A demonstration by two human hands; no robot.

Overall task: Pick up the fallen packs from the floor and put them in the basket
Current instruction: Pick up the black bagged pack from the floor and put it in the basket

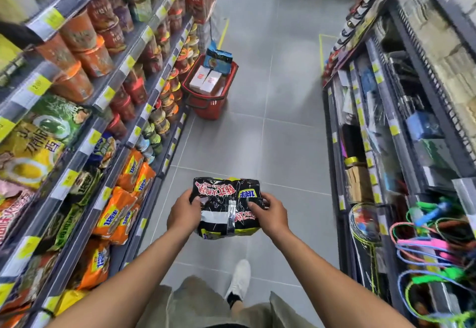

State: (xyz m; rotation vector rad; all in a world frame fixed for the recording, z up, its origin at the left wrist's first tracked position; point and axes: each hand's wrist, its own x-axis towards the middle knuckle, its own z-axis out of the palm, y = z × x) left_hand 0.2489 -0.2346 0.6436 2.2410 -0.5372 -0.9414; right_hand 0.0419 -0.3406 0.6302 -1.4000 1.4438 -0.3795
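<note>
From the head view, a person stands in a shop aisle holding a black pack [228, 206] in the air above the grey floor [283, 121], out in front of them. The left hand [184, 213] grips its left end and the right hand [274, 215] its right end, fingers curled over the wrapper. Well ahead, the red basket [208, 110] sits on the floor against the foot of the left shelves [103, 96]. It holds white boxes [206, 79] and a blue pack [218, 60] standing above its rim. One white shoe [239, 280] shows below the arms.
</note>
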